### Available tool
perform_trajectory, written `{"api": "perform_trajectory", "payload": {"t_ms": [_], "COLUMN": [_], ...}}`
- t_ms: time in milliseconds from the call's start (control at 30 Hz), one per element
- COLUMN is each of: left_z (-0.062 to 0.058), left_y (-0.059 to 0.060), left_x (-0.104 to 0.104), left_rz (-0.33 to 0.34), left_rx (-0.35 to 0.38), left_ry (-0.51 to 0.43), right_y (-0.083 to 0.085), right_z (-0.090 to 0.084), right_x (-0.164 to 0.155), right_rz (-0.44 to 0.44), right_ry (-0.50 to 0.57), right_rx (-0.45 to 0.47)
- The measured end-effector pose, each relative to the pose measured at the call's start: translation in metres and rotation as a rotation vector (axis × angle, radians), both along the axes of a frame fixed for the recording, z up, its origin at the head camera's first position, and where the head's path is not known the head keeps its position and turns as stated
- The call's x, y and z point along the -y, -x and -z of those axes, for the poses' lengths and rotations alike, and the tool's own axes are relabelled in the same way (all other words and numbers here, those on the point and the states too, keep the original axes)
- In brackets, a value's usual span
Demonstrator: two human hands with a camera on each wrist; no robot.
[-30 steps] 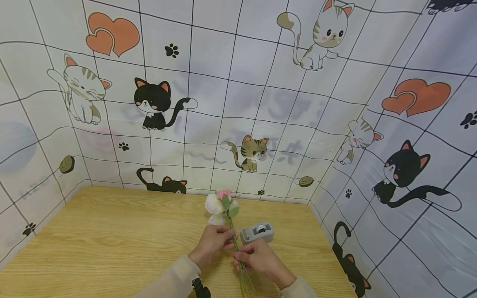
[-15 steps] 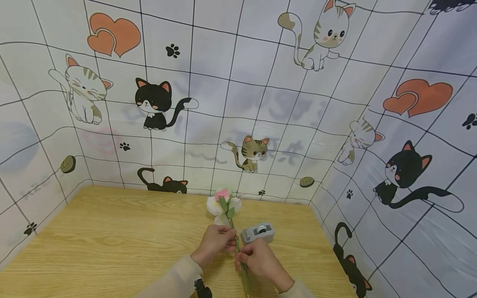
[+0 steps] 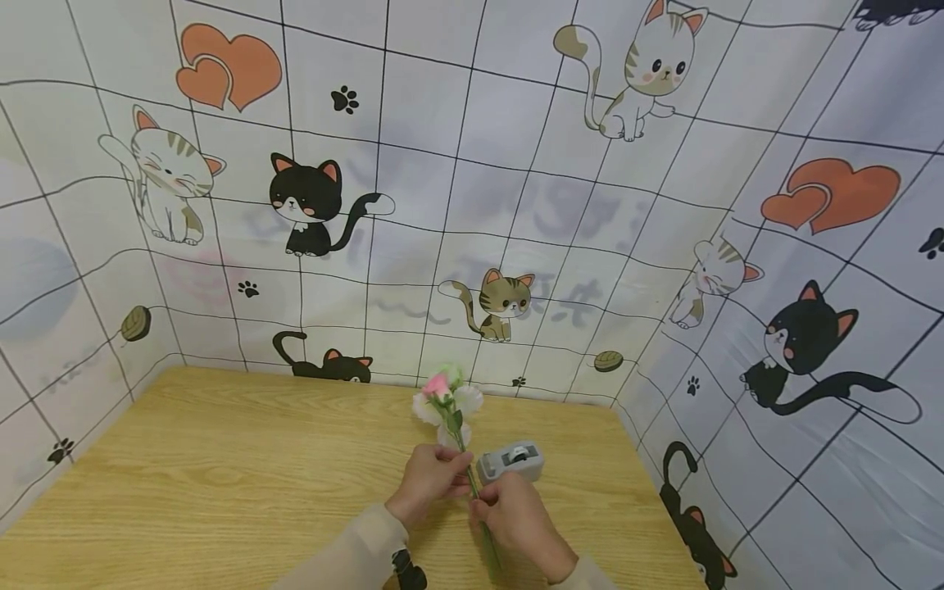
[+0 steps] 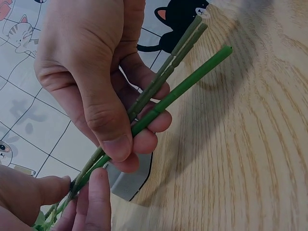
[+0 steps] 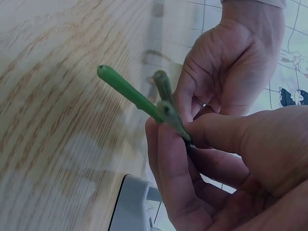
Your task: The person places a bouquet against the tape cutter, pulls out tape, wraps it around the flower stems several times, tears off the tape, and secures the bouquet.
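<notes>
A small bunch of artificial flowers, with a pink bloom (image 3: 437,385), white blooms (image 3: 468,400) and a pale green one behind, tilts away over the table. Just below the blooms, my left hand (image 3: 431,479) pinches the stems between thumb and fingers. Lower down, my right hand (image 3: 519,516) grips the same stems, thumb across them. In the left wrist view, several green stems (image 4: 187,86) stick out past the right hand's fingers, one brighter and thicker. Their cut ends also show in the right wrist view, where the bright stem (image 5: 125,89) points away from the others.
A grey tape dispenser (image 3: 511,461) stands on the wooden table (image 3: 243,467), close beyond the right hand. A cat-patterned cloth (image 3: 413,205) hangs around the table's back and sides. A dark wrist strap (image 3: 408,569) shows at the left sleeve.
The bunch has turned in the hands: the pink bloom has shifted left, a pale green one has come into sight, and white blooms show on both sides. Both hands keep their hold, moving slightly right.
</notes>
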State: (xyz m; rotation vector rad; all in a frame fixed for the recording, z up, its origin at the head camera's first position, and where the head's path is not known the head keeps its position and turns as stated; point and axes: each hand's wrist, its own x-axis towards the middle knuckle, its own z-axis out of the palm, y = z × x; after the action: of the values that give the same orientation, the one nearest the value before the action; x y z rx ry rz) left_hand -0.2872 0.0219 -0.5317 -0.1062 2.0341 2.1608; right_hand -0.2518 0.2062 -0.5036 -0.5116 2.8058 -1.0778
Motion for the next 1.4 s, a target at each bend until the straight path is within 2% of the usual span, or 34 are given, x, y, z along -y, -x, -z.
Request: {"api": "perform_trajectory", "payload": {"t_ms": [167, 600, 867, 1100, 1267, 1400], "left_z": [0.0, -0.001, 0.0, 0.002, 0.002, 0.002], "left_y": [0.001, 0.002, 0.002, 0.003, 0.005, 0.005], "left_x": [-0.002, -0.003, -0.003, -0.002, -0.001, 0.0], "left_rz": [-0.014, -0.02, -0.021, 0.007, 0.023, 0.044], "left_rx": [0.011, 0.002, 0.01, 0.009, 0.019, 0.02], "left_ry": [-0.001, 0.0, 0.004, -0.015, -0.021, -0.02], "right_y": [0.0, 0.002, 0.007, 0.008, 0.009, 0.01], "right_z": [-0.001, 0.0, 0.004, 0.003, 0.002, 0.004], "right_x": [0.002, -0.001, -0.008, -0.014, -0.016, -0.019], "right_rz": [0.026, 0.032, -0.011, -0.076, -0.114, -0.076], "right_ry": [-0.03, -0.024, 0.016, 0.148, 0.334, 0.425], "right_rx": [-0.025, -0.006, 0.038, 0.188, 0.405, 0.55]}}
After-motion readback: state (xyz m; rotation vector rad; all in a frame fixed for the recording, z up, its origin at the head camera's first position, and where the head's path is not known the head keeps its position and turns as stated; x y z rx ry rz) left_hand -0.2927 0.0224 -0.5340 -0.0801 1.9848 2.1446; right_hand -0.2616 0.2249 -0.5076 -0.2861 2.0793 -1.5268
